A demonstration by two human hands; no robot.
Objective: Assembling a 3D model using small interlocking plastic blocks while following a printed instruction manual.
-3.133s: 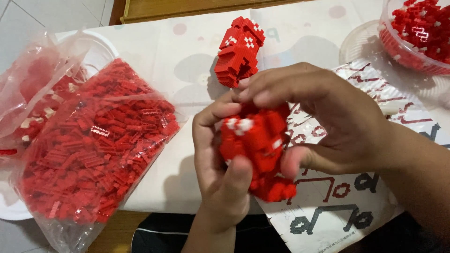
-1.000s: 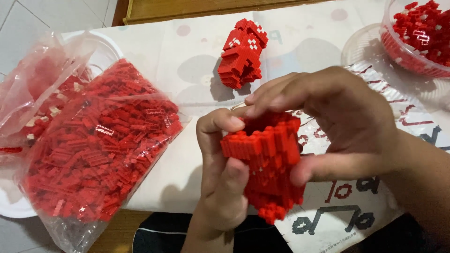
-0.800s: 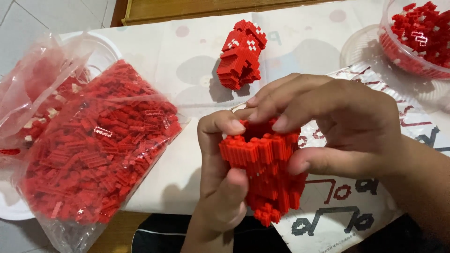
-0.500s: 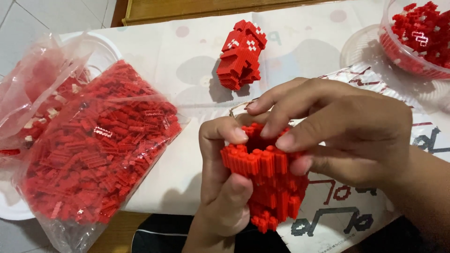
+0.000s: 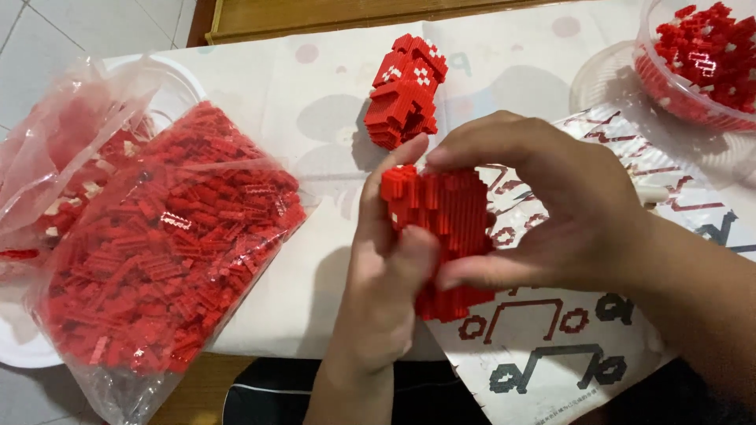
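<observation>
Clear plastic bag [image 5: 169, 252] packed with small red bricks, left on the desk [image 5: 331, 94] | second, crumpled clear bag [image 5: 59, 149] just behind it over a white plate [image 5: 24, 358] | white printed sheet [image 5: 551, 354] with dark red and black figures, lower right

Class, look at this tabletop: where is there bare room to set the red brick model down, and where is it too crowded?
Bare cloth lies between the bag of red bricks and the left hand, which grips the brick model together with the right hand. More shows left of the finished red piece. The right side is crowded: bowl of bricks, printed sheet.
</observation>
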